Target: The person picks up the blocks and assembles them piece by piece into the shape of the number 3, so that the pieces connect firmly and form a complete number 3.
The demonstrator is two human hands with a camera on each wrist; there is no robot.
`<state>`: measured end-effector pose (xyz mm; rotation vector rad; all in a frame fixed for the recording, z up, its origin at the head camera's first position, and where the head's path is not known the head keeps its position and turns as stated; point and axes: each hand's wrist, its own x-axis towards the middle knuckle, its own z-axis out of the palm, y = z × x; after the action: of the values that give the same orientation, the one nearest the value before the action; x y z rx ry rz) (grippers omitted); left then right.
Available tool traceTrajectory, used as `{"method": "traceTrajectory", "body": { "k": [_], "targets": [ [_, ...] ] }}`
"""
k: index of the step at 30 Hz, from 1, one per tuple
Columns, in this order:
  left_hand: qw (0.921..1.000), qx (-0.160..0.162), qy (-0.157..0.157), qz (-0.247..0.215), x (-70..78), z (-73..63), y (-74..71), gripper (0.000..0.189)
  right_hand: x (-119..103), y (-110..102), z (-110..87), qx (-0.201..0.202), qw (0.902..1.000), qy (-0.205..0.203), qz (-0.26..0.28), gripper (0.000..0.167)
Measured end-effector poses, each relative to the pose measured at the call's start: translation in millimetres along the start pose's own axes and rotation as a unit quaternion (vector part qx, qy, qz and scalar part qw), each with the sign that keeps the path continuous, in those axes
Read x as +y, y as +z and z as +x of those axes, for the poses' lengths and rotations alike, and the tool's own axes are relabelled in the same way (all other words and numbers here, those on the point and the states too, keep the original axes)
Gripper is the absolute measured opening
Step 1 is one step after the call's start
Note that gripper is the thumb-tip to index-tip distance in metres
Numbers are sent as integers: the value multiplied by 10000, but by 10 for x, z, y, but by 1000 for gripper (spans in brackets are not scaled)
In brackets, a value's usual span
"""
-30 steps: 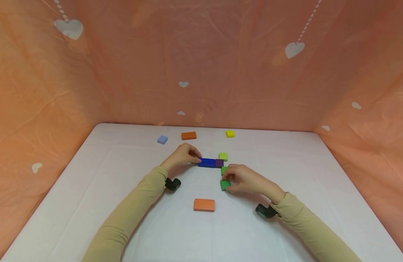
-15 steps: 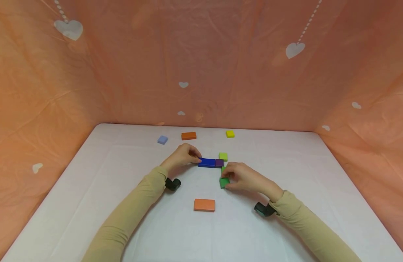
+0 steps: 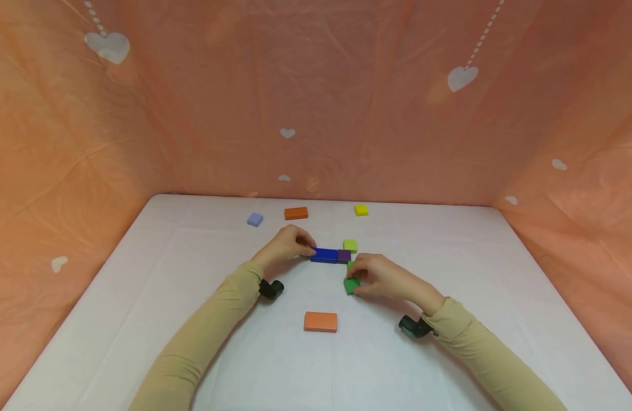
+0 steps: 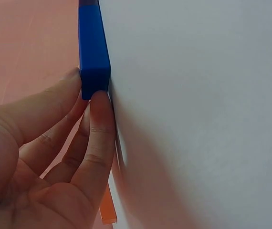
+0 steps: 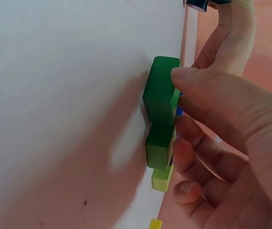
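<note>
My left hand (image 3: 289, 242) is at the left end of a long blue block (image 3: 324, 255), thumb and index finger at its end in the left wrist view. A small purple block (image 3: 343, 256) adjoins the blue block's right end. Below and right of it lies a green block (image 3: 350, 267), partly hidden by my right fingers. My right hand (image 3: 385, 276) holds a darker green block (image 3: 351, 286) right against that green block, the thumb on its side in the right wrist view. A lime block (image 3: 350, 245) sits just behind the purple one.
An orange block (image 3: 320, 322) lies near the front. Towards the back edge of the white table (image 3: 192, 228) are a pale blue block (image 3: 254, 220), a dark orange block (image 3: 296, 213) and a yellow block (image 3: 361, 210). Orange cloth walls (image 3: 321, 114) surround the table.
My right hand has slid the darker green block slightly away from me, up to the green block, closing the gap between them. My left hand has stayed at the blue block's end.
</note>
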<state>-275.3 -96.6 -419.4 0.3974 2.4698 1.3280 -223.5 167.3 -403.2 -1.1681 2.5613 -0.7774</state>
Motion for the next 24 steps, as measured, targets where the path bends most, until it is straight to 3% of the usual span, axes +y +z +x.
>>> {"method": "traceTrajectory", "body": {
  "k": [24],
  "targets": [
    [9999,16,69,95,6,-11,13,12,43,-4,-17,12,10000,44,-20,22]
  ]
}}
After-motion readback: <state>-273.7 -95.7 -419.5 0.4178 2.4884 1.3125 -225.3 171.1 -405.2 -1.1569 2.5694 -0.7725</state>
